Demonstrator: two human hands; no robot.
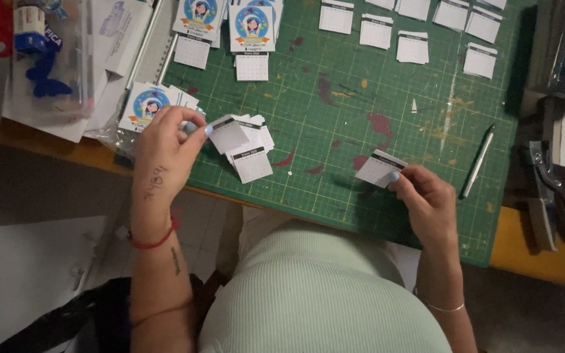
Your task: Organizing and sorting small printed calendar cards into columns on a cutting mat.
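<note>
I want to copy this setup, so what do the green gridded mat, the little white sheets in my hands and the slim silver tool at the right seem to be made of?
Green gridded mat: likely matte rubbery vinyl, scuffed and paint-stained.
Small white sheets, in the left hand and right hand: thin matte paper, bending in the grip.
Slim silver tool: seemingly metal with a faint sheen; too small for certainty.

Both forearms reach forward, left hand [165,147] and right hand [426,196] raised apart, fingers pinched closed.
</note>
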